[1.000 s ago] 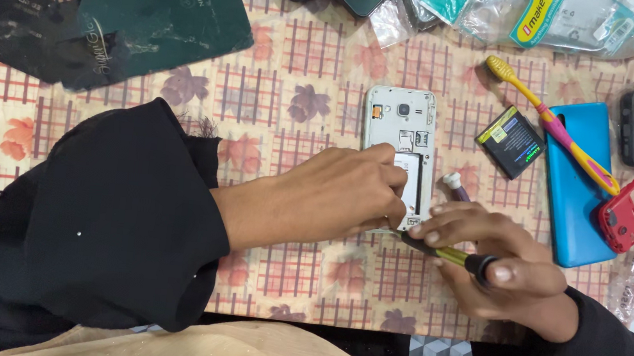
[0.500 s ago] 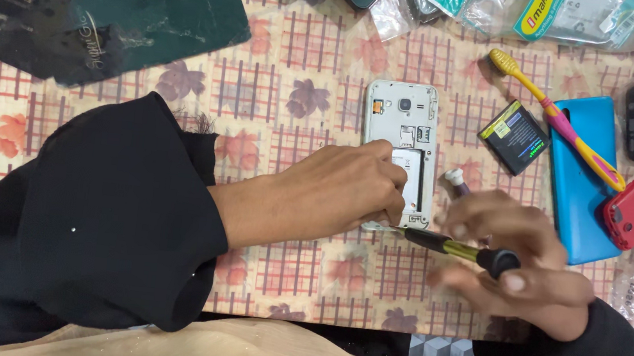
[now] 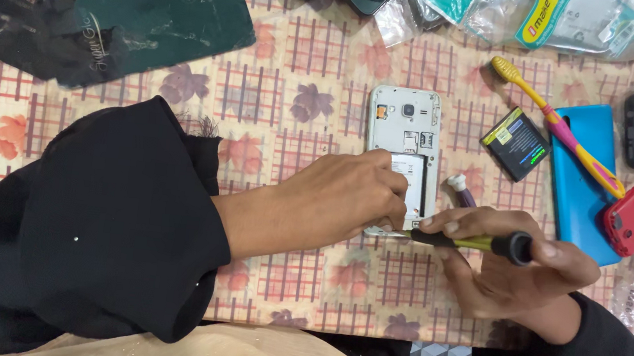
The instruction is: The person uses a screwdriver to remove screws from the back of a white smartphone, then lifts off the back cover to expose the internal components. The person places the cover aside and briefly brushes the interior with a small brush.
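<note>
A patterned cloth (image 3: 301,106) covers the table, with a dark green cover (image 3: 153,23) far left and a blue cover (image 3: 579,190), toothbrush (image 3: 554,124) and battery (image 3: 515,144) at right. At centre lies the white phone (image 3: 405,128), back open, its lower end pinned by the left hand (image 3: 345,204), fingers curled on it. The right hand (image 3: 508,265) grips a screwdriver (image 3: 467,241), tip at the phone's bottom edge.

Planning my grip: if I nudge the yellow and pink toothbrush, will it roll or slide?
The toothbrush likely pivots, not rolls: it lies half propped on the blue phone cover. Probably light; its slim handle may flex slightly.
</note>
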